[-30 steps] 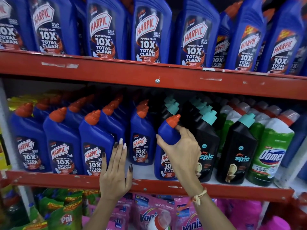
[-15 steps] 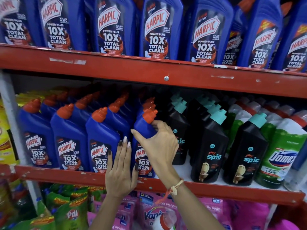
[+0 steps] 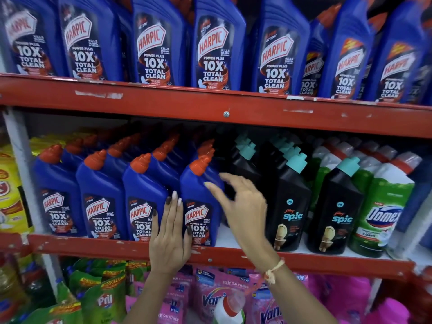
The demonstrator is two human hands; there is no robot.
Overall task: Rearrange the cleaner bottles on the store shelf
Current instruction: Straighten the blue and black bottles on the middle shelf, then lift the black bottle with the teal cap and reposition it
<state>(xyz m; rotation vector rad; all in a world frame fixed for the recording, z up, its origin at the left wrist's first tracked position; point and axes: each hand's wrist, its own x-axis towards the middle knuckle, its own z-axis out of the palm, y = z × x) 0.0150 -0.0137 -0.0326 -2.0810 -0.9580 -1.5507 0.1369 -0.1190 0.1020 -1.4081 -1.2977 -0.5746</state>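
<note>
Cleaner bottles: front-row blue Harpic bottle (image 3: pixel 201 206) stands upright at the front edge of the middle shelf (image 3: pixel 233 256), rightmost of the blue row, long axis vertical, orange angled cap on top.

Near: left hand (image 3: pixel 169 239) flat over the shelf's red front lip, fingers (image 3: pixel 174 206) together and extended up, tips resting across the seam between that bottle and its left neighbour (image 3: pixel 145 202). Not gripping, bracing at most.

Right hand (image 3: pixel 243 206) just right of the bottle, wrist with a thread band (image 3: pixel 273 270). Fingers apart and curled, holding nothing; motion-blurred, so can't tell if the tips touch the bottle's shoulder.

Key relation: bottle sits directly left of the right hand's fingers. Bare white shelf floor shows between the bottle and the black Spic bottles (image 3: pixel 292 206) to the right. Right hand is nearer that gap and the Spic row; left hand is nearer the blue row. My read: next move is closing the gap from the right side.

Materials: glossy moulded plastic, smooth and likely slippery, flat-fronted bodies, bent necks. Spic bottles are matte-looking black with teal caps. Green Domex bottle (image 3: pixel 383 216) at the right end.

Far: rows run deep and dark behind. Upper shelf (image 3: pixel 210 106), chipped red paint, carries larger Harpic bottles (image 3: pixel 215 54).
</note>
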